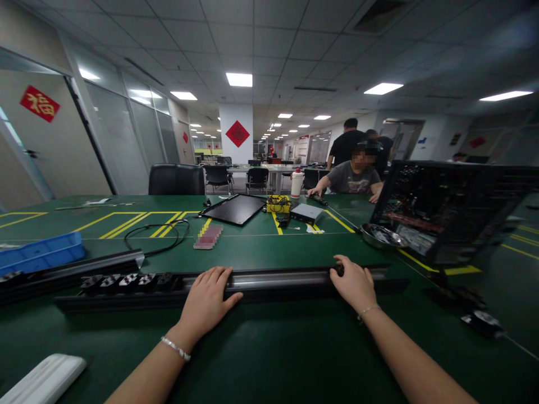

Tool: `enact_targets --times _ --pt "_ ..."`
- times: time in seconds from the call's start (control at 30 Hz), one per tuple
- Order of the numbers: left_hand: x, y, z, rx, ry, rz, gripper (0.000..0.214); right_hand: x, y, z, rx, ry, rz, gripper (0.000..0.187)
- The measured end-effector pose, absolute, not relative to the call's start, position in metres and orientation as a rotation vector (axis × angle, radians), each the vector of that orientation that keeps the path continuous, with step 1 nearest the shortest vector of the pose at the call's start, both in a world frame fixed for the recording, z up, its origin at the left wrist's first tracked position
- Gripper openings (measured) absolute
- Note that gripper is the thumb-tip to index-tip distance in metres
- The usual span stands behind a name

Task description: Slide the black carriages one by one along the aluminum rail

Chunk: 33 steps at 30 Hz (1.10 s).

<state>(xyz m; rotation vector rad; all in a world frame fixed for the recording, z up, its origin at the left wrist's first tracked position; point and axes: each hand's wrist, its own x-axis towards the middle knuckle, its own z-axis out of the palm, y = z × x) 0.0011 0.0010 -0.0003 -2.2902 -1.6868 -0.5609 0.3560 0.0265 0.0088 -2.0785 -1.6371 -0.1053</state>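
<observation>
Left of the left hand, a second black rail point(71, 270) with a silver end runs alongside the main one, and a blue plastic tray point(42, 252) sits just beyond it. A white bar-shaped object point(44, 381) lies nearer the person, below the left hand. Red-and-white clips in black holders point(126, 282) line the left part of a long black metal rail point(286, 279), which lies across the green table mat point(252, 252) in front of the person.

The left hand point(208, 297) rests palm down on the rail, fingers spread and not pinching. The right hand point(353, 283) sits further along, its fingers curved over the rail; whether they close around it cannot be told.

Beyond the hands, a strip of green mat separates the rail from a coiled black cable point(155, 235), a blurred pink item point(208, 237), a flat black panel point(233, 209), and a silver box point(306, 213). Past the right hand, a round metal dish point(383, 235) stands against a tilted black open-sided chassis point(446, 213).
</observation>
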Motion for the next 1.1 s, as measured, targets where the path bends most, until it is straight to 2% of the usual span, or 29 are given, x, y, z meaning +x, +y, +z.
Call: enact_targets --times 0.27,0.5,1.1 --pt "0.0019 -0.0005 0.0037 -2.297 -1.684 -0.544 0.059 0.3593 0.0278 0.0084 -2.072 -1.646 -0.093 0.041" --pt "0.0019 -0.0008 0.0037 -2.294 -1.703 -0.538 0.06 0.3635 0.0279 0.0075 -2.069 -1.671 -0.122 0.049" --pt "0.001 0.0 0.0024 -2.312 -1.711 -0.577 0.059 0.3582 0.0242 0.0085 -2.1 -1.622 -0.102 0.043"
